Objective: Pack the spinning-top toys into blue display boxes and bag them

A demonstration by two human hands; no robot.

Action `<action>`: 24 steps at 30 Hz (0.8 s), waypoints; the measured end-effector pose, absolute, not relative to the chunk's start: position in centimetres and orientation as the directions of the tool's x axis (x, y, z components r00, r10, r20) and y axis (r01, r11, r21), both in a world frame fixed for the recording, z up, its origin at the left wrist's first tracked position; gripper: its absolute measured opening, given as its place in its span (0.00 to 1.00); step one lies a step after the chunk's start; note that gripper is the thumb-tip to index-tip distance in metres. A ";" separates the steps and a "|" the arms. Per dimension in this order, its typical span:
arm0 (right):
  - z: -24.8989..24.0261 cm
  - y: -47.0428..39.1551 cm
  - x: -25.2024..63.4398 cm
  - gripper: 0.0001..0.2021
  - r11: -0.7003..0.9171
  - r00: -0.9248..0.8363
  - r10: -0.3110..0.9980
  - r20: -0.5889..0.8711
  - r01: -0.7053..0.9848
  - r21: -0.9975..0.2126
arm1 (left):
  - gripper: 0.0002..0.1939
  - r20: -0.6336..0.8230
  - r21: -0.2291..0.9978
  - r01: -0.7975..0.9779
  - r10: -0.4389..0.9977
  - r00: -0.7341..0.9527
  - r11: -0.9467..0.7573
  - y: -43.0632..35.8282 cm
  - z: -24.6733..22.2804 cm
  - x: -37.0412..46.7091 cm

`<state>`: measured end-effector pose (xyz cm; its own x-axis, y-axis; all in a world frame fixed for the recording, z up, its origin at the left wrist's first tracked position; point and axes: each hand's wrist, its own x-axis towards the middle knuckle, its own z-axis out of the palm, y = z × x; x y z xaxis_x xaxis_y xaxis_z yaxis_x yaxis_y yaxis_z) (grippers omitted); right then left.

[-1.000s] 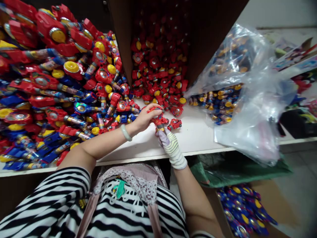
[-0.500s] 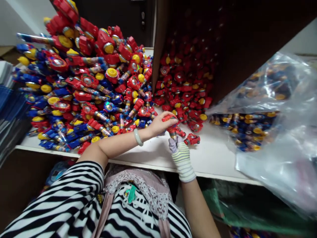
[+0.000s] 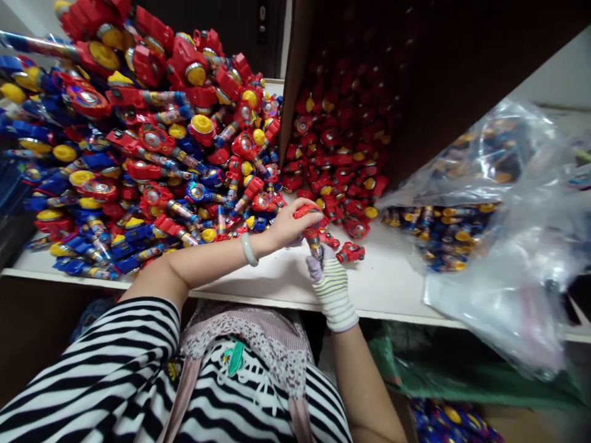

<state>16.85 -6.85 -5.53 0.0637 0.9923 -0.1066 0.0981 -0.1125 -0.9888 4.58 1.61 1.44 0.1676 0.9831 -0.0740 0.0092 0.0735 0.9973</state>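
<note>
My bare left hand [image 3: 290,226], with a pale green bangle on its wrist, is wrapped round the top of a red toy [image 3: 313,232]. My right hand [image 3: 329,278], in a striped glove with purple fingertips, grips the toy's tube-shaped lower end. The toy stands roughly upright between my hands, over the white table [image 3: 258,283]. Just to its right lies another red toy piece [image 3: 351,251]. Behind my hands, red pieces [image 3: 341,178] are heaped against a dark brown panel.
A large pile of red and blue toys with tubes [image 3: 157,144] covers the table's left side. Tall dark panels [image 3: 443,74] rise behind. At right sits a clear plastic bag [image 3: 508,246] beside blue and yellow pieces [image 3: 447,237]. Green sacking [image 3: 425,369] hangs below the table edge.
The whole view has shifted, so the table and piles appear further left and slightly higher. Between my hands, more of the toy's tube shows. Both hands keep their hold.
</note>
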 end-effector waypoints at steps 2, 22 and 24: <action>-4.9 -7.1 17.1 0.21 -0.123 0.096 0.989 -0.115 0.083 -0.989 | 0.16 -0.142 0.986 -0.060 0.977 0.159 0.153 1.7 1.1 4.6; -4.2 -5.5 15.4 0.25 -0.295 -0.326 0.924 -0.199 -0.277 -0.914 | 0.16 -0.009 0.995 -0.088 0.920 0.392 0.048 4.5 5.0 0.7; -4.7 -4.3 17.0 0.25 -0.119 -0.251 0.966 -0.065 -0.204 -0.972 | 0.14 0.306 0.944 0.050 0.922 0.237 -0.326 7.4 9.0 -2.0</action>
<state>17.00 -4.28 -4.67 -0.2511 0.9658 -0.0653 -0.2039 -0.1188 -0.9718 -2.05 7.36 9.00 0.2370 0.9221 0.3058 0.0504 -0.3261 0.9440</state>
